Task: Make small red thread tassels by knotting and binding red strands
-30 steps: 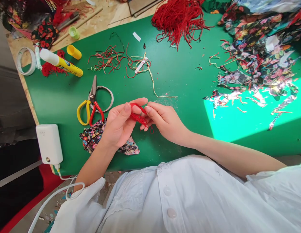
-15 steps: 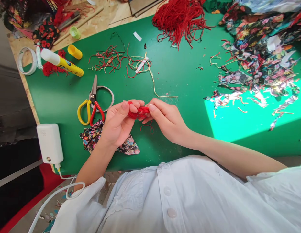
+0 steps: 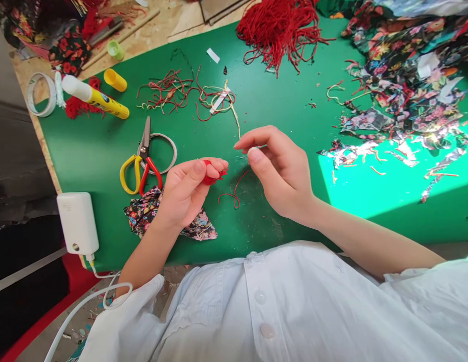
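My left hand [image 3: 183,193] pinches a small bundle of red thread [image 3: 212,174] between thumb and fingertips, just above the green table top [image 3: 264,108]. A loose red strand [image 3: 234,193] curls from the bundle toward my right hand [image 3: 281,171]. That hand is raised to the right of the bundle, its fingers curled in a loose pinch; whether the strand is gripped does not show. A beige cord [image 3: 237,120] lies just beyond its fingertips.
Yellow and red scissors [image 3: 140,161] lie on a metal ring [image 3: 164,151] at left, above a floral fabric scrap [image 3: 143,213]. A glue stick [image 3: 94,98], its cap [image 3: 115,80], tape [image 3: 40,94], a white charger [image 3: 77,221], a red thread pile [image 3: 279,30] and floral cuttings [image 3: 400,85] lie around.
My right hand has let go of the red bundle and moved up and to the right. The left hand has stayed put, still pinching the bundle.
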The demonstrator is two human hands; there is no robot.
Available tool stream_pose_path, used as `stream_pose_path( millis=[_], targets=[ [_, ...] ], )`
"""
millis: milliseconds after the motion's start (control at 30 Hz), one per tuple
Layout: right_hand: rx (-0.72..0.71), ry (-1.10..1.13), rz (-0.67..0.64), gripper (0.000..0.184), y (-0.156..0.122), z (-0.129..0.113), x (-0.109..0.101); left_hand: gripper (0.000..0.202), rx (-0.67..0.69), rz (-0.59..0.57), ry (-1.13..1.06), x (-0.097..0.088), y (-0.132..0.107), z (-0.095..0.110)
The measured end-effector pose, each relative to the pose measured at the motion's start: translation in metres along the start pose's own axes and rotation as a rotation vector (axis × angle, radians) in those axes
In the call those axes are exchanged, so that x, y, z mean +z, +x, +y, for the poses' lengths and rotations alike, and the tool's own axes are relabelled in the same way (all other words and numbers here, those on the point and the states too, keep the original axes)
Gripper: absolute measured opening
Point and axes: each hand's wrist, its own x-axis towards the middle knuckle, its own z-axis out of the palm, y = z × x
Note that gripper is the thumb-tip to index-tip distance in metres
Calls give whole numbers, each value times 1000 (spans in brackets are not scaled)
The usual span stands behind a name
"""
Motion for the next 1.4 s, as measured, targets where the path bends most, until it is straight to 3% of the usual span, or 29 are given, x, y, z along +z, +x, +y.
stream_pose_path(
  millis=[233, 433, 800, 967, 1167, 1267, 1400],
  targets=[
    [-239, -79, -218, 22, 4, -7, -10, 31, -130, -256, 129, -4, 2, -2],
    [-316, 43, -473, 16, 14, -1, -24, 29, -108, -440, 294, -10, 2, 1],
    [-401, -204, -694, 11, 15, 2, -34, 26, -85, -587, 637, -6, 6, 4],
    [-394, -268, -719, 13, 11, 2, -31, 28, -118, -604, 685, -5, 6, 2],
    [-315, -272, -654, 10, 6, 2, -21, 33, -89, -532, 699, -6, 4, 3],
    [-271, -222, -601, 9, 4, 2, -15, 36, -53, -494, 636, -5, 3, 3],
    [-226, -155, -508, 8, 1, 3, -7, 41, -131, -454, 475, -2, -1, 0]
  ],
)
